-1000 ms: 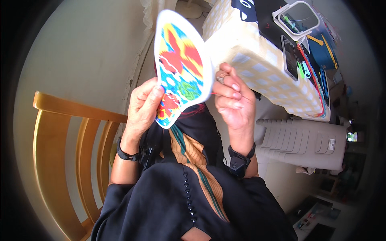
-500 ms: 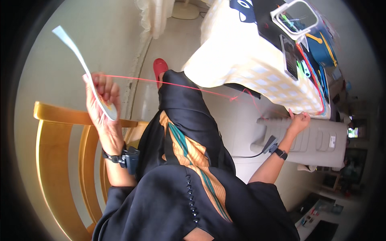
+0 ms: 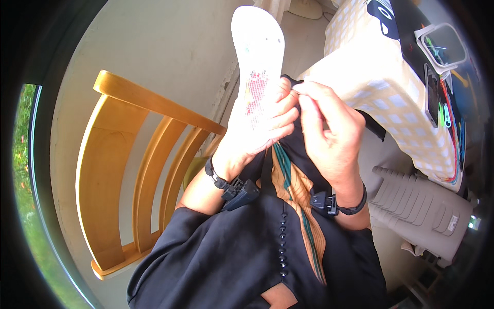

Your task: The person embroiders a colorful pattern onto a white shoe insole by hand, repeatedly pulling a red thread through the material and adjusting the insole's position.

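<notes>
My left hand [image 3: 253,129] grips a white insole [image 3: 257,44], its broad end pointing up and away from me. A patch of red cross-stitch [image 3: 256,92] covers the insole's middle, with a few dark marks nearer the far end. The fingers wrap over the insole's right edge. Close beside them is my right hand [image 3: 332,131], thumb and forefinger pinched together, touching or almost touching the left fingertips. Whatever it pinches is too small to make out. No length of red thread can be picked out now.
A table with a checked cloth [image 3: 381,87] stands at the right, bearing a white-framed mirror [image 3: 441,47], a phone [image 3: 431,95] and coloured threads [image 3: 455,134]. A wooden chair [image 3: 103,175] is at the left. A beige plastic seat [image 3: 422,206] sits below the table.
My right hand has come back from far right to the left hand. The insole has moved right and turned from edge-on to face me. The stretched red thread is out of sight.
</notes>
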The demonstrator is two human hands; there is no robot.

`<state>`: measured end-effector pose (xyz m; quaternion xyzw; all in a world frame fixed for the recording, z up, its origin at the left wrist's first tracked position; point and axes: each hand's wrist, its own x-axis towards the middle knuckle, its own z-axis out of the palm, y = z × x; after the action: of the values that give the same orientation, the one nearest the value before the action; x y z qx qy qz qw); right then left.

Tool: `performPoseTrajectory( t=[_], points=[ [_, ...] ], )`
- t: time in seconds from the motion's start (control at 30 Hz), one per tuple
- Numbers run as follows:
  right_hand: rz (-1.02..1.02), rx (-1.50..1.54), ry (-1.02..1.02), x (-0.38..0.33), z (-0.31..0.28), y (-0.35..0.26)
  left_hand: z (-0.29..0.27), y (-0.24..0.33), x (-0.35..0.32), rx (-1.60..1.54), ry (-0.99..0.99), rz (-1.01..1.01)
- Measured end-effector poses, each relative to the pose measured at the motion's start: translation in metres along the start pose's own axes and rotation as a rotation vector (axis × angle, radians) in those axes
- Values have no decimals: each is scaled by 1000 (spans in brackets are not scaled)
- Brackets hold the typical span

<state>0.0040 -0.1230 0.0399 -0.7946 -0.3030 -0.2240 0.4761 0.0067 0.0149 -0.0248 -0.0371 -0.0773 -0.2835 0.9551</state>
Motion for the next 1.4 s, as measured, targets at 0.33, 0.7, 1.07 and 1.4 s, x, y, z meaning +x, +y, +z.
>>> performPoseTrajectory(
  t=[0.33, 0.7, 1.07, 1.4],
  points=[
    [130, 45, -111, -3, 1, -1, 6, -15, 2, 73, 215, -25],
    [164, 181, -16, -3, 2, -2, 9, -18, 2, -12, 123, 22],
    [188, 32, 149, -14, 3, 23, 12, -17, 12, 934, 415, 431],
    [-235, -448, -6, -11, 10, 32, 11, -20, 13, 1168, 411, 481]
  ],
)
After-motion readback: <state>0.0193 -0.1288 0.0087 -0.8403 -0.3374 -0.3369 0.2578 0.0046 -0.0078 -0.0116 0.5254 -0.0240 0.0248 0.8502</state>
